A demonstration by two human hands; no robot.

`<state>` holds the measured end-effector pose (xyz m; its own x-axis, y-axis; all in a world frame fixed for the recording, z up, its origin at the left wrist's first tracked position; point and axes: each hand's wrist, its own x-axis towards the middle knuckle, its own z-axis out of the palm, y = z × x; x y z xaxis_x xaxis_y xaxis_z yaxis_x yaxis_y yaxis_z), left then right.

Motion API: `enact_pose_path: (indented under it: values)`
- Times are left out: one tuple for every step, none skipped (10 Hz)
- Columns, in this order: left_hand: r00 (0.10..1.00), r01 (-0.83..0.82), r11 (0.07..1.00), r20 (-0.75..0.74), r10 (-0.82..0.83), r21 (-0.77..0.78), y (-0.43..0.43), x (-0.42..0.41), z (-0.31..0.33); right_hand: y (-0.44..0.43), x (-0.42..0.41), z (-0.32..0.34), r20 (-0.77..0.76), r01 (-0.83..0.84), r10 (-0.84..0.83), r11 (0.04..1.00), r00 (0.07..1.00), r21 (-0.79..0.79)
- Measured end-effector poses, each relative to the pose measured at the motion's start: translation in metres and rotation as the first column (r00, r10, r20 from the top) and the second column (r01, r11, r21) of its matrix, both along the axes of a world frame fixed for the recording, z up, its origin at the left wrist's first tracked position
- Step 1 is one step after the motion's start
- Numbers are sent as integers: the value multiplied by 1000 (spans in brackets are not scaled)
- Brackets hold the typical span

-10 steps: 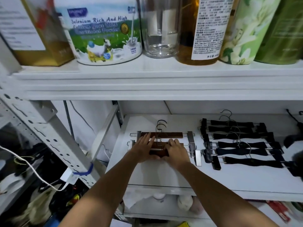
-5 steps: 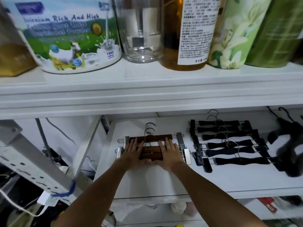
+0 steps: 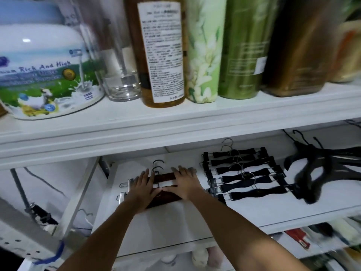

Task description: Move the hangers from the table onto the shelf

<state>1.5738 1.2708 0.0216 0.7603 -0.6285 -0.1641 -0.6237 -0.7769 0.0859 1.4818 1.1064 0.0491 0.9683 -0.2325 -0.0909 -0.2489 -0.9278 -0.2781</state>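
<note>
Wooden hangers (image 3: pixel 166 178) under flat left hand (image 3: pixel 141 189), right hand (image 3: pixel 186 184).

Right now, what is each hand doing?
Left hand: open, flat on the wooden hangers, gripping nothing.
Right hand: open, flat on the same hangers.

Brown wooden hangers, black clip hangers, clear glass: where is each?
brown wooden hangers (image 3: pixel 166 178): head view, top bar between the hands.
black clip hangers (image 3: pixel 246 178): head view, middle bar.
clear glass (image 3: pixel 123 83): head view, lower wall.
</note>
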Motion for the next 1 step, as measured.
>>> enact_pose_path:
  values:
    - [994,35,999,101,-31,-32,-25,-13,18,-22,-18,15,29,32,-33,999,999,33]
